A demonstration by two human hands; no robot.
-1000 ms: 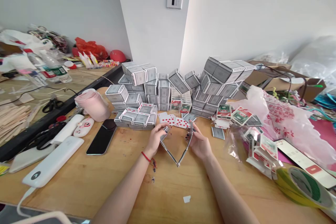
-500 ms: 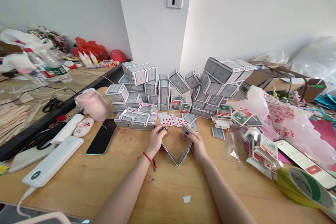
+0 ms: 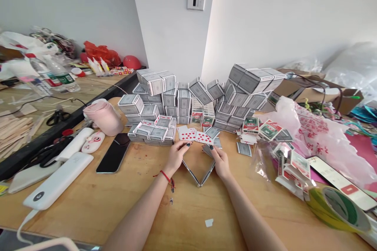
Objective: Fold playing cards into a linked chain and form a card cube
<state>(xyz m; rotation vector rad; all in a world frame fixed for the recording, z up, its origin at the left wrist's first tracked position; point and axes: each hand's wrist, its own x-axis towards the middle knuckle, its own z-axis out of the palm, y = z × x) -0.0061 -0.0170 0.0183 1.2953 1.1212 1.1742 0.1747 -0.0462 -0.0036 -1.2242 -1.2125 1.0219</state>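
Between my hands on the wooden table (image 3: 182,211) stands a V-shaped piece made of playing cards (image 3: 200,178), its point toward me. My left hand (image 3: 177,156) is closed on the V's left arm, fingertips pinching its far end. My right hand (image 3: 221,160) is closed on the right arm, fingers curled over its top edge. Loose red-suit cards (image 3: 194,136) lie fanned face up just beyond my fingers. Behind them rises a wall of cubes (image 3: 188,98) built from patterned card backs.
A black phone (image 3: 113,158), white power banks (image 3: 59,184) and a pink roll (image 3: 104,117) lie to the left. Card packs (image 3: 265,129), plastic bags (image 3: 318,137) and a tape roll (image 3: 338,208) crowd the right. A small paper scrap (image 3: 209,222) lies near me.
The V of cards has come down from tilted upright to lower on the table. Both hands moved slightly away from me and lowered with it.
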